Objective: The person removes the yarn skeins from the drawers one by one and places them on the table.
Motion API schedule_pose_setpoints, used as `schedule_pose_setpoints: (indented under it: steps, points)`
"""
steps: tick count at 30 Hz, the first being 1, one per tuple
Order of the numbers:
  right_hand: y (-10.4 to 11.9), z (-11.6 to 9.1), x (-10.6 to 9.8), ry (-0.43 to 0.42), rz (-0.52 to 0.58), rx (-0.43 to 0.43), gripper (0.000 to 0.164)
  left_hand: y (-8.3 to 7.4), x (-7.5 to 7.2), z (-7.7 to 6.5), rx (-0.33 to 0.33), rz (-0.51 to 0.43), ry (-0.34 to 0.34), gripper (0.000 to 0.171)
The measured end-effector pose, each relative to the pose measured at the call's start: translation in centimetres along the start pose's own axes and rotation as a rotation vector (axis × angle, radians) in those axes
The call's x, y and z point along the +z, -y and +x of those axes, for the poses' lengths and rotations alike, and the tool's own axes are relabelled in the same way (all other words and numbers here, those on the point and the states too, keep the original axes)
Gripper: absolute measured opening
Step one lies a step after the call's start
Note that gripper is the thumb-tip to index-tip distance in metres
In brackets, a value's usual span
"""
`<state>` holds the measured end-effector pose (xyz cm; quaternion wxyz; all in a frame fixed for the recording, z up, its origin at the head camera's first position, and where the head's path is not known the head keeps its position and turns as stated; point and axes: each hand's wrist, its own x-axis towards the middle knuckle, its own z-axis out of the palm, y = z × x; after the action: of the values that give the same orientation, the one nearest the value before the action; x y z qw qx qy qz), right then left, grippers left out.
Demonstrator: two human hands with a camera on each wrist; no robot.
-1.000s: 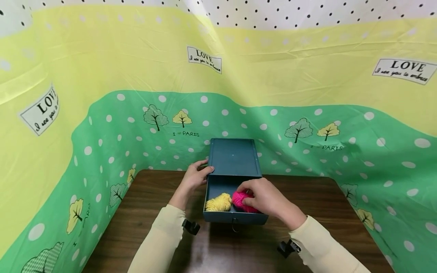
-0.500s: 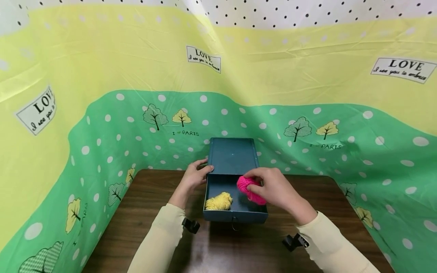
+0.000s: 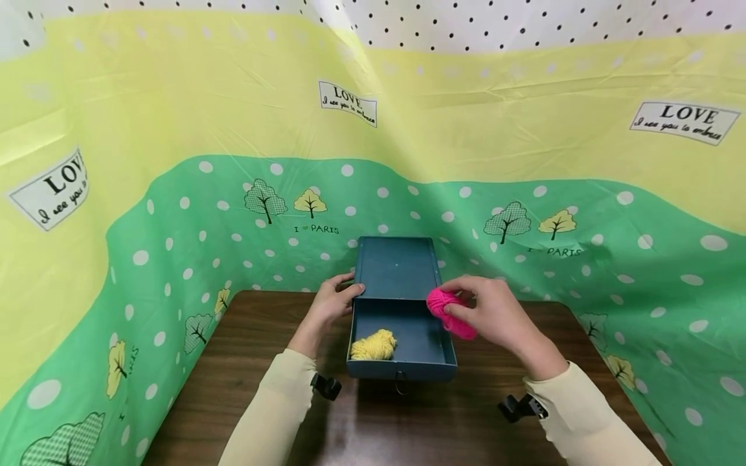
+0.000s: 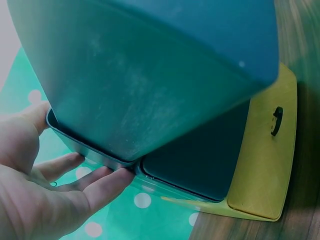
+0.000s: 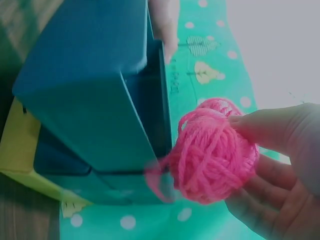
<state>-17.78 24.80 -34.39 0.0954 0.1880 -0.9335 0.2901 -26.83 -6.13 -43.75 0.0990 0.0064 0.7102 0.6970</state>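
A blue drawer cabinet [image 3: 396, 266] stands at the back of the table with its top drawer [image 3: 375, 369] pulled out. My left hand [image 3: 332, 301] rests on the cabinet's left side near its front, thumb at the top edge; in the left wrist view its fingers [image 4: 107, 187] lie fairly straight against the side. My right hand [image 3: 495, 312] pinches a bright pink yarn ball [image 3: 451, 315] above the drawer's right rim. A loose strand hangs from this ball in the right wrist view. Inside the drawer, at its front left, lies a yellow yarn bundle [image 3: 373, 345].
Below the blue drawer is a yellow drawer front [image 4: 262, 155] with a small black handle [image 4: 277, 121]. The brown wood table [image 3: 262, 362] extends on both sides. A green and yellow printed curtain [image 3: 175, 194] hangs closely around the back and sides.
The right hand has lifted the pink yarn ball from the drawer's front right and carried it up and rightward. My left hand and the cabinet keep their places.
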Motion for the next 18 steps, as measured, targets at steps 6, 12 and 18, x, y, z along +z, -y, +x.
schedule_pose_setpoints:
  steps: [6, 12, 18]
  points:
    - [-1.9, -0.1, -0.9, -0.015, 0.012, 0.055, 0.029, 0.1, -0.1, -0.1, 0.002, 0.005, 0.0, 0.066]
    - [-4.2, -0.1, -1.0, -0.023, 0.007, 0.085, 0.035, 0.1, -0.1, -0.2, 0.008, 0.003, 0.003, 0.066]
    - [-6.5, -0.2, 0.0, -0.026, -0.027, 0.092, 0.029, 0.0, 0.0, -0.2, 0.009, 0.0, 0.005, 0.067]
